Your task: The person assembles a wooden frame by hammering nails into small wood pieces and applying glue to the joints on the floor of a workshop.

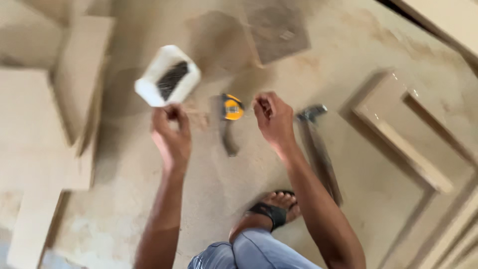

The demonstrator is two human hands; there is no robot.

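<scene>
Left hand (171, 132): fingers pinching a white box of dark nails (168, 82), raised above the floor (348, 55). Right hand (273, 117): fingers curled together, whether holding anything unclear. Yellow tape measure (232, 107) between hands; hammer (316, 144) just beside right forearm.

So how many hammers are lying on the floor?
1. The hammer lies on the floor just right of the right hand, its head pointing away and its handle running toward the sandalled foot. The picture is blurry, so another could be hidden.
</scene>
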